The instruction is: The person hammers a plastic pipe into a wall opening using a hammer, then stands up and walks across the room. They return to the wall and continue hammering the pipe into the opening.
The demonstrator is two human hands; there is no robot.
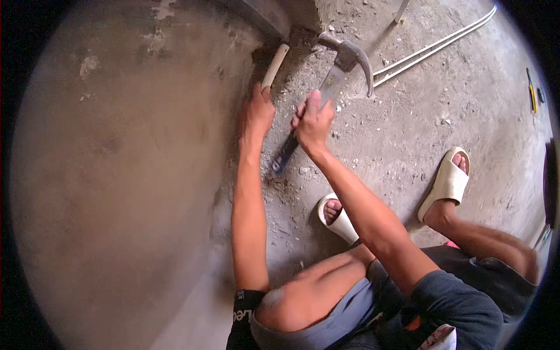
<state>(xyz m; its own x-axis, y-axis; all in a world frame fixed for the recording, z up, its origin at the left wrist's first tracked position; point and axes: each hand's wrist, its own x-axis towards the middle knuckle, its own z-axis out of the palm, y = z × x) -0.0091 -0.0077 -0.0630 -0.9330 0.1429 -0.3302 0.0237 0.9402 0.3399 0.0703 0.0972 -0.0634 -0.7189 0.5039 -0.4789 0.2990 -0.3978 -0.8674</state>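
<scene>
Two tools are in my grip, side by side near the foot of the wall (128,151). One is a claw hammer (332,83), its curved metal head toward the far side and its dark grip end pointing back toward me and to the left. My right hand (315,121) is closed around its handle, with the thumb laid along it toward the head. To its left, my left hand (257,114) is wrapped around a pale rod-like handle (276,65), whose rounded end sticks out past my fingers on the far side. The hammer and the pale handle are apart.

Grey crumbs and chips of rubble (303,170) lie on the rough floor (396,131) along the wall. Beyond the hammer head, to the right, a pair of long white strips (437,45) runs over the floor toward the far right. Near the right edge lies a small yellow and black item (532,99), too small to make out. Nearer to me, my feet are in cream slides, one slide (344,226) below the hammer and the other slide (448,181) farther right.
</scene>
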